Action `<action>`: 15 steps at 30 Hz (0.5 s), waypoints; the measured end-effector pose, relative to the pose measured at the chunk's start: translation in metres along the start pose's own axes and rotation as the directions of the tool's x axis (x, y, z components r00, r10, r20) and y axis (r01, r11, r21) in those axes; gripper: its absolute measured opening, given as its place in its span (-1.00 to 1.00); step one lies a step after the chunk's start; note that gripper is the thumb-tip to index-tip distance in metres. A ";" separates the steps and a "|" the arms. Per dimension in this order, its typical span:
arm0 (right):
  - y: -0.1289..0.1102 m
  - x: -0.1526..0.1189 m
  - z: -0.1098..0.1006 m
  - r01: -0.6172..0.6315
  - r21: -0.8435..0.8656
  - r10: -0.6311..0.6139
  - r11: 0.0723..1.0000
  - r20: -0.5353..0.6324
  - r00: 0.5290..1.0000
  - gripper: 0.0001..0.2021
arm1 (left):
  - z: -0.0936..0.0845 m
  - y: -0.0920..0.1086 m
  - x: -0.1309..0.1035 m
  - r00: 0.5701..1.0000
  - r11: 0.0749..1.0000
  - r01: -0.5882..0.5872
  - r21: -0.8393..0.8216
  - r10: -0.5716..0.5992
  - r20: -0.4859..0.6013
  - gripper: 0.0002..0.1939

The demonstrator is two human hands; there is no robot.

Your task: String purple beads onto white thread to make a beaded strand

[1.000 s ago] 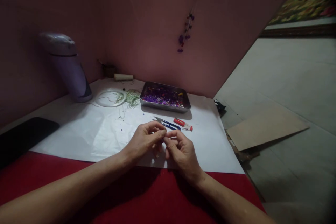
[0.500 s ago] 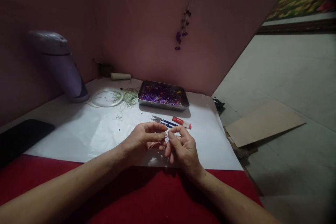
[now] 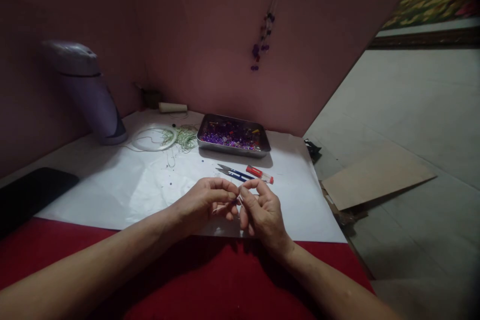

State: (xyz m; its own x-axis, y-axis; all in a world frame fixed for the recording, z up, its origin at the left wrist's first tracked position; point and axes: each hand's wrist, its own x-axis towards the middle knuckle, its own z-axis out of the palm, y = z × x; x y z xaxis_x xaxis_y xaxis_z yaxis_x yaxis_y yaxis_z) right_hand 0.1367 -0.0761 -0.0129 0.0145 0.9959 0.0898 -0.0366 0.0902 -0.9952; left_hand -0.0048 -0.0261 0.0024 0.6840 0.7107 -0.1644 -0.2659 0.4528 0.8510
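My left hand (image 3: 208,201) is closed in a pinch at the front of the white sheet, its thumb and forefinger on a thin pale cord (image 3: 241,201). A small dark purple bead seems to sit under these fingertips, mostly hidden. My right hand (image 3: 265,207) pinches the same cord between thumb and forefinger, its fingertips almost touching the left ones. Just beyond the hands lie blue-handled thread snips (image 3: 232,174) and a red-and-clear lighter (image 3: 259,174). Farther back stands a metal tray (image 3: 233,151) of mostly purple beads.
On the left are a purple thermos-like bottle (image 3: 92,95) and a dark flat object (image 3: 41,192). A white ring (image 3: 157,147), tangled green thread (image 3: 185,138) and a pale roll (image 3: 172,107) lie behind. Strung beads (image 3: 260,50) hang against the pink wall.
My fingertips have drawn slightly closer together and the cord between them has shifted. The purple bead is less visible at my left fingertips. Objects on the table stay where they were.
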 end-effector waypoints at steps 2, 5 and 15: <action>0.000 0.000 0.000 -0.005 0.002 0.005 1.000 0.001 1.000 -0.76 | 0.000 -0.001 0.000 1.000 1.000 0.024 -0.008 -0.024 0.006 -0.92; -0.001 0.000 0.002 0.006 0.006 -0.006 1.000 -0.004 1.000 -0.78 | 0.001 -0.002 0.001 0.999 0.999 0.044 -0.005 -0.044 0.000 -0.88; 0.000 0.001 0.000 0.032 -0.027 -0.033 0.999 -0.020 0.999 -0.80 | 0.005 -0.001 0.003 0.995 1.000 0.011 -0.005 -0.011 -0.095 -0.93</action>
State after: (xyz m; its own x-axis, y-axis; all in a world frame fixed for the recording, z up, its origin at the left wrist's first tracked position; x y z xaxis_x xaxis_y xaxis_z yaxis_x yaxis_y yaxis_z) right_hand 0.1364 -0.0755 -0.0124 0.0354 0.9919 0.1217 -0.0094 0.1221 -0.9925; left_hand 0.0005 -0.0273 0.0032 0.6191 0.7536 -0.2210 -0.2615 0.4631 0.8468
